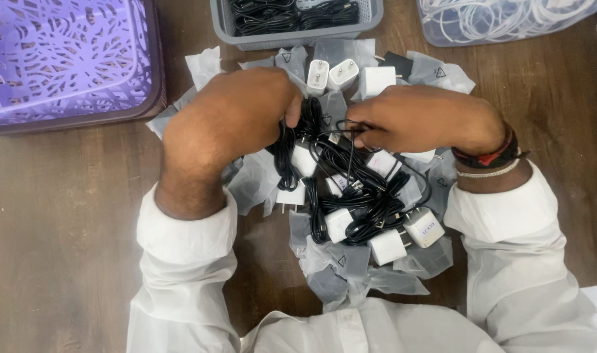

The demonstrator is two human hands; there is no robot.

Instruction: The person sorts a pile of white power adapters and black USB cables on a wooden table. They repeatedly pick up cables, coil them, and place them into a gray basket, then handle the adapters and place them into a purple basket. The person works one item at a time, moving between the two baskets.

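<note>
Hands meet over a heap of chargers (351,209): left hand (229,117) closes its grip on black cable (309,121), right hand (422,117) pinches a cable loop just beside it.

Between the left hand (229,117) and the right hand (419,117) lie black cables (351,189) and white plug adapters (386,247) on grey plastic bags (341,274). Beyond the left hand sits a purple basket (63,59) with a lacy cut-out pattern; the right wrist wears a black-and-red band (491,155).
</note>
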